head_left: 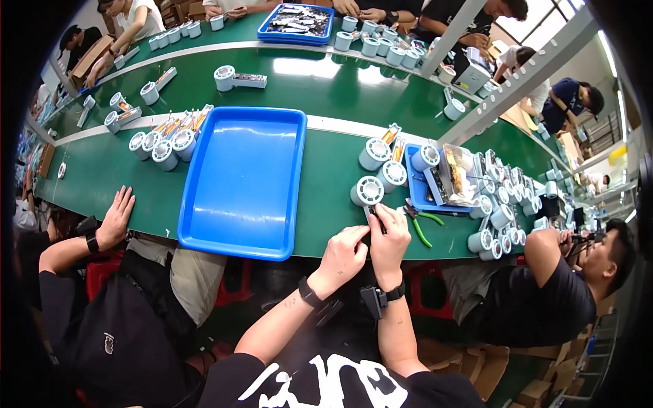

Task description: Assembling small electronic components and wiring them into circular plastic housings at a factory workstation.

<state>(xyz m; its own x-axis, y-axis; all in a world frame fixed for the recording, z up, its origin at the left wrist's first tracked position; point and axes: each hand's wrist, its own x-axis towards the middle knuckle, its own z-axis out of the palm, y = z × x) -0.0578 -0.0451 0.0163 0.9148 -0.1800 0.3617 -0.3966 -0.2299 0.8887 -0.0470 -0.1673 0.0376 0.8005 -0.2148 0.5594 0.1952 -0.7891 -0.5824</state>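
At the table's near edge, my left hand point(343, 255) and my right hand point(390, 238) are close together, fingers closed around the short dark handle of a pale blue round-headed housing point(367, 191). Its ring-shaped head, slotted around the rim, faces up and stands just beyond my fingertips. My fingers hide most of the handle and whatever small part may be pinched there. Two similar housings point(392, 175) with orange wires on their handles stand just behind it. Green-handled pliers point(427, 221) lie to the right of my right hand.
Left of my hands lies a large blue tray point(296, 183). A smaller blue tray point(416, 202) at right carries a clear plastic box point(460, 178) and parts. Many housings point(502, 216) crowd the right side; several more point(164, 155) stand left. People sit on both sides; one's hand point(118, 216) rests on the table.
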